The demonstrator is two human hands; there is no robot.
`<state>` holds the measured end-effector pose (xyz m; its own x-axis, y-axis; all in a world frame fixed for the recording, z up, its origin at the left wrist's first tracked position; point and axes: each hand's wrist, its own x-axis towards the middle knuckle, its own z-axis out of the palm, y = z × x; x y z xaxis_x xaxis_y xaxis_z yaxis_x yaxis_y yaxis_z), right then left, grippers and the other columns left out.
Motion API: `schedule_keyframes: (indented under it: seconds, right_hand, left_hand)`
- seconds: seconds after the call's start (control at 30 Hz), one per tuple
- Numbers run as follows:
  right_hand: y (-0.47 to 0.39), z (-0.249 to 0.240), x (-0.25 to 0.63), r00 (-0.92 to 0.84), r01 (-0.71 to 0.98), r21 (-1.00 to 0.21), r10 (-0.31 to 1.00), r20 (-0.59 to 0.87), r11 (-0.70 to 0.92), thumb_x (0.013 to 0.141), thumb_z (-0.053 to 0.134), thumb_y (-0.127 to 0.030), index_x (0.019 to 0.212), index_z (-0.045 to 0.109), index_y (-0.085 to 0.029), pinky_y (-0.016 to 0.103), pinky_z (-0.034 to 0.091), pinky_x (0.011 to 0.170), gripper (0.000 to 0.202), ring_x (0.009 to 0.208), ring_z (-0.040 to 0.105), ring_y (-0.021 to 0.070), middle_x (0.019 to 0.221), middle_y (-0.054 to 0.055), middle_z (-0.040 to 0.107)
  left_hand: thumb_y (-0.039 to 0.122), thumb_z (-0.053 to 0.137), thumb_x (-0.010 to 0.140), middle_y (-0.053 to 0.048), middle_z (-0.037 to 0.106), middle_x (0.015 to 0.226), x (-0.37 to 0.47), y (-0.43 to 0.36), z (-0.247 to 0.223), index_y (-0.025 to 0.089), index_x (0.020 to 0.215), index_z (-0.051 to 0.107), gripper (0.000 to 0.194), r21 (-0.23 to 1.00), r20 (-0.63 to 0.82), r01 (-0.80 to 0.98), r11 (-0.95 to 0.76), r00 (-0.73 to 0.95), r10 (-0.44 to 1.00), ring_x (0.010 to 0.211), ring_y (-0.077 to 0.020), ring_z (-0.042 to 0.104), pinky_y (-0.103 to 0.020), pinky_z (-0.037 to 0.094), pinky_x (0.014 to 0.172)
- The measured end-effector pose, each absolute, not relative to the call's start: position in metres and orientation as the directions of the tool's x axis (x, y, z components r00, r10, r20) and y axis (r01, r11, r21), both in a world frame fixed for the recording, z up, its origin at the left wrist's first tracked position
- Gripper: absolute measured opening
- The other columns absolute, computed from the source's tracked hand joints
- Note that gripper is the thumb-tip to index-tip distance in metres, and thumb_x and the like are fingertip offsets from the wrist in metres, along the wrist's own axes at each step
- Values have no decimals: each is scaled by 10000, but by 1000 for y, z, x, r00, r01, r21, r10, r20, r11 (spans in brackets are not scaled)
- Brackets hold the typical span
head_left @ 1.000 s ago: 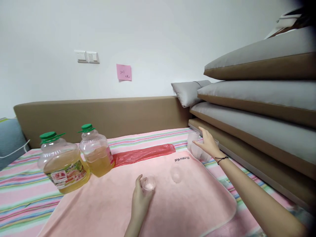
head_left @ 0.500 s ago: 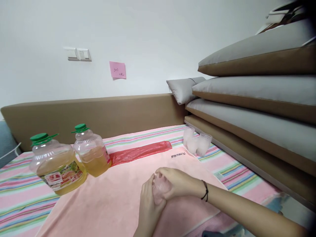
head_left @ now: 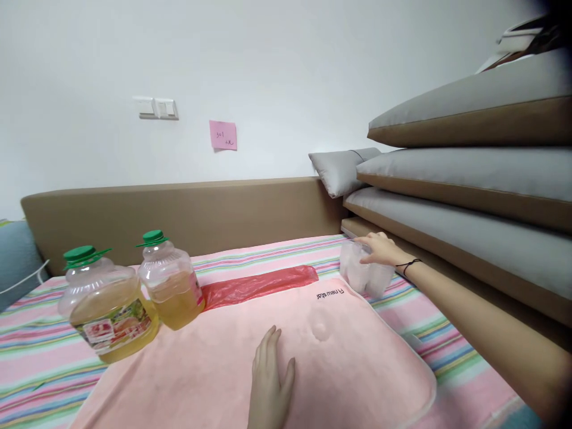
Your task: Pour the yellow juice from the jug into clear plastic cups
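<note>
Reaching to the cloudy cups (head_left: pixel 357 274), my right hand (head_left: pixel 379 250) is curving, thumb apart, at their rims; I can't tell whether it's pinching one. My left hand (head_left: pixel 270 375), now cupless, is holding its fingers together, thumb spread, near the clear cup (head_left: pixel 319 324) sitting on the pink towel (head_left: pixel 201 369).

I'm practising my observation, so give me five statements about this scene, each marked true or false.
1. The right hand is at the group of clear cups. True.
2. The left hand holds a bottle. False: it is empty.
3. Both large bottles have green caps. True.
4. The red plastic covers both bottles. False: it lies to the right of them.
5. A pink note is on the wall. True.
</note>
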<state>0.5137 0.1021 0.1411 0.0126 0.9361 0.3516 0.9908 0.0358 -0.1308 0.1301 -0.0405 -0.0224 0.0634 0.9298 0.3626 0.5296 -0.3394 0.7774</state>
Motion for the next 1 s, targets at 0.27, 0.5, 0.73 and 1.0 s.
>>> schedule_keyframes:
  seconds: [0.27,0.5,0.73,1.0]
  right_hand:
    - [90,131,491,7,987,-152,912,411,61,636,726,-346,1225,621,-270,565,410,927,603,1174,508,390,1245,135,612]
    - [50,114,458,-126,950,-191,864,487,247,784,612,-368,1215,608,-217,585,292,1073,456,1287,457,354,1345,140,563]
    - [5,27,376,-68,724,-604,906,418,333,661,759,-412,1392,385,-210,474,402,1065,846,1311,474,304,1415,152,492]
    - [-6,-13,320,255,436,-867,890,378,243,683,698,-275,1417,245,-275,465,517,918,863,1067,631,253,1173,90,606]
  left_hand:
    - [343,518,826,-158,506,1383,116,-25,-15,164,1323,444,533,783,374,544,-302,-24,927,1318,-320,441,-564,333,1110]
    - [320,497,824,-133,557,1301,107,-25,-6,187,1287,464,483,778,369,561,-284,-42,928,1238,-320,509,-556,392,1047]
    - [284,480,833,-150,555,1311,106,-26,-4,161,1293,455,477,751,376,590,-296,-14,927,1211,-306,533,-527,400,1040]
    - [265,554,784,-125,579,1284,104,-29,0,184,1299,441,533,790,306,541,-288,60,950,1174,-273,559,-480,415,1023]
